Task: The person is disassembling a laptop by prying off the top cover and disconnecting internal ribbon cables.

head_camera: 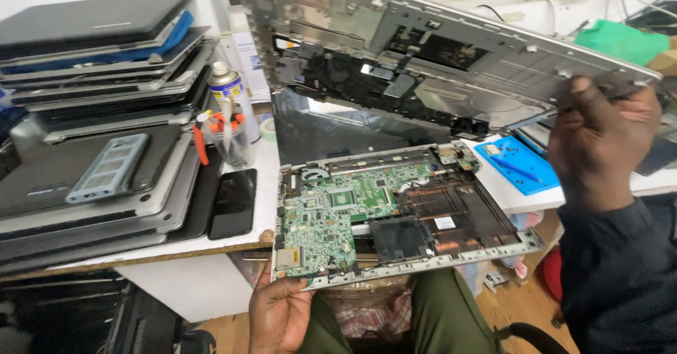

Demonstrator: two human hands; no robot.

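Green motherboard (331, 216) lies exposed in the laptop base (423, 255) the left hand (282, 312) grasps; right hand (599, 142) clenches the lifted cover (437, 51).

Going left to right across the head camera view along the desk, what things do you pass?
Stack of closed laptops → spray can → black phone → opened laptop base held by the left hand → blue tray → right hand holding the lifted cover.

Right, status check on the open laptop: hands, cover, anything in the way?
Left hand grips laptop base at near corner. Right hand holds lifted top cover by its edge. Green circuit board exposed. Nothing between cover and base.
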